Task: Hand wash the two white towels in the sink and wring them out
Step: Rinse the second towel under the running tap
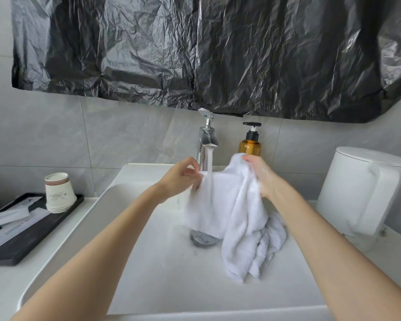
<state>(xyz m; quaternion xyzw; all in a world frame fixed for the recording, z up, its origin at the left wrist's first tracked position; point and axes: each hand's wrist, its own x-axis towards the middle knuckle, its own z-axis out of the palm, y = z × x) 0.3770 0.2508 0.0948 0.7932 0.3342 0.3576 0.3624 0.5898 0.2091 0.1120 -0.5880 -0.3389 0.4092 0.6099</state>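
Tabletop: white, running along the left of the sink and carrying a tray.
Tray: black and flat, far left, holding pale packets and a stack of cups.
Paper cups: a white stack, upside down, at the back end of the tray.
Sink: a white square basin in the middle, with a drain partly hidden behind the hanging cloth.
Left hand: raised over the basin, its fingers pinching the left top edge of the towel.
Faucet: chrome, behind the basin, with water streaming down onto the towel's top edge.
Towel: white and wet, held up between both hands over the basin, its lower end trailing on the basin floor; whether the bunched white cloth low on the right is a second towel cannot be told.
Soap bottle: amber with a black pump, just right of the faucet.
Right hand: wet, its fingers curled round the towel's gathered right top corner.
Kettle: white, lidded, with a handle, standing right of the sink.
Plastic sheet: black and crinkled, stretched across the wall above everything.
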